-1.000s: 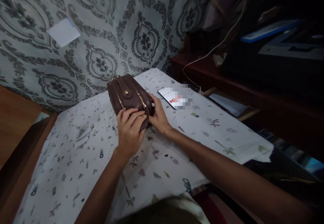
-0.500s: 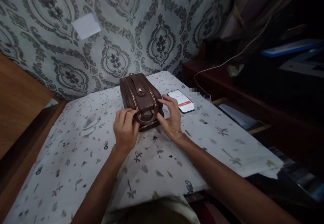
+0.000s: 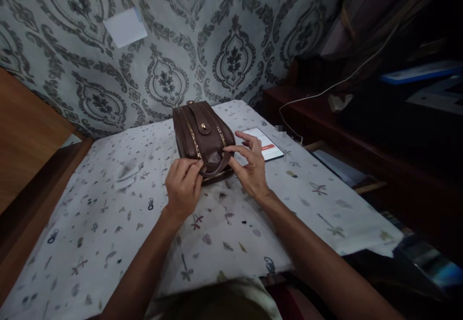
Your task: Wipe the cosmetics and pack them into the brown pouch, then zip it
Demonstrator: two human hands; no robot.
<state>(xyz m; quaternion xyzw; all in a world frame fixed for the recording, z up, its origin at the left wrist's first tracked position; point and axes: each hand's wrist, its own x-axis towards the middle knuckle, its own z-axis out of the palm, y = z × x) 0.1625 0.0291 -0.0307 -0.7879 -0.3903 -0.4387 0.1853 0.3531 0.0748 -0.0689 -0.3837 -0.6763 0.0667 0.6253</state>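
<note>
A brown leather-look toiletry bag (image 3: 212, 141) lies on the cloth-covered table, with gold zippers along its top, a snapped strap and a loop handle (image 3: 218, 167) at the near end. My left hand (image 3: 183, 185) is closed at the near left corner, its fingertips pinching by the end of the left zipper; the zipper pull itself is hidden. At the right side of the loop, my right hand (image 3: 250, 168) pinches the handle between thumb and index finger, while its other fingers stay raised and curved.
A phone (image 3: 269, 149) with a lit screen lies just right of the bag, partly behind my right hand. A patterned white cloth (image 3: 144, 243) covers the table. Behind stands a papered wall (image 3: 166, 69). A white cable (image 3: 325, 91) runs over the dark red furniture on the right.
My right index finger has come down onto the right end of the handle loop. My left fingertips have shifted slightly at the zipper end. The camera view has moved a little.
</note>
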